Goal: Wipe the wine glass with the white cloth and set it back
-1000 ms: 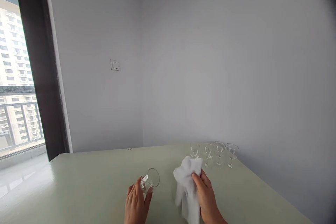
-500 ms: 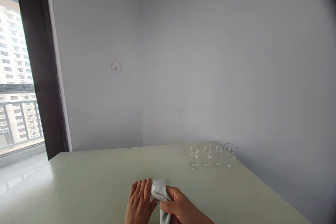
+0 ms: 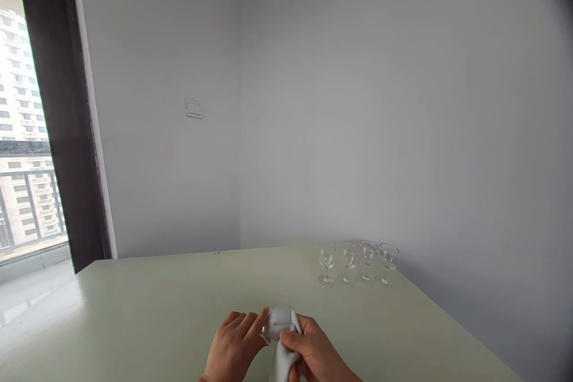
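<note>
Low in the middle of the head view, both hands meet over a clear glass [image 3: 266, 333], mostly covered by a pale grey cloth [image 3: 282, 364]. My left hand [image 3: 235, 343] is closed around the glass from the left, hiding part of it. From the right, my right hand [image 3: 313, 346] pinches the cloth with its thumb on top and presses it against the glass. Part of the cloth hangs down below the fingers. Whether the held glass has a stem I cannot tell.
Several clear stemmed glasses, among them a wine glass [image 3: 327, 259], stand upright towards the back right of the pale green table [image 3: 170, 310]. Grey walls [image 3: 358, 101] rise behind it, one with a light switch [image 3: 194, 108]. A dark door frame [image 3: 54, 101] and window are at left.
My left hand has tilted and its fingers have shifted on the glass. The right hand and cloth have turned a little to the right. The view has swung slightly right.
</note>
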